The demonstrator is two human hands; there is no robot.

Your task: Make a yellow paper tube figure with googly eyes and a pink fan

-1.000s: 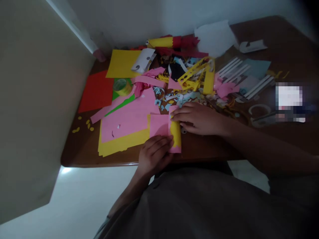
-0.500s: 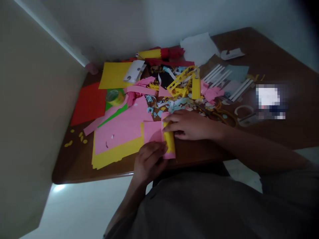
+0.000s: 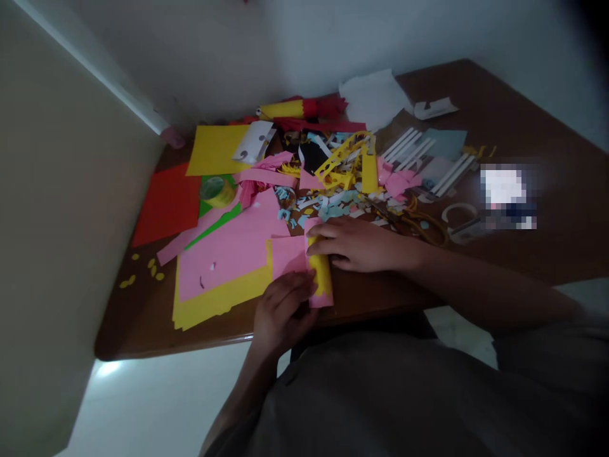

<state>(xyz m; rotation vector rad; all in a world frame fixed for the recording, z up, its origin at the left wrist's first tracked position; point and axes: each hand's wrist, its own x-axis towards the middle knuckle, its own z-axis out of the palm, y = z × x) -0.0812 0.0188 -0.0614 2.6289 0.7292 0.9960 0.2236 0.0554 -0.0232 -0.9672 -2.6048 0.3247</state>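
Observation:
A rolled tube of pink and yellow paper (image 3: pixel 322 274) lies near the table's front edge, with a flat pink piece (image 3: pixel 287 252) reaching out from its left side. At the lower left of the tube, my left hand (image 3: pixel 281 311) curls its fingers against it; the thumb is partly hidden. The fingers of my right hand (image 3: pixel 354 244) bend over the upper part of the tube and press on it. Just left of it are larger pink sheets (image 3: pixel 228 260) on yellow sheets (image 3: pixel 223 303).
A tape roll (image 3: pixel 216 190) sits on green paper at the left, near red paper (image 3: pixel 166 206). Behind my hands lie heaps of paper scraps (image 3: pixel 333 203) and scissors (image 3: pixel 421 225). A yellow and red paper tube (image 3: pixel 285 110) rests against the wall.
Both hands stay on the paper tube in nearly the same pose. The whole view has shifted slightly, so the table sits a little lower and further left.

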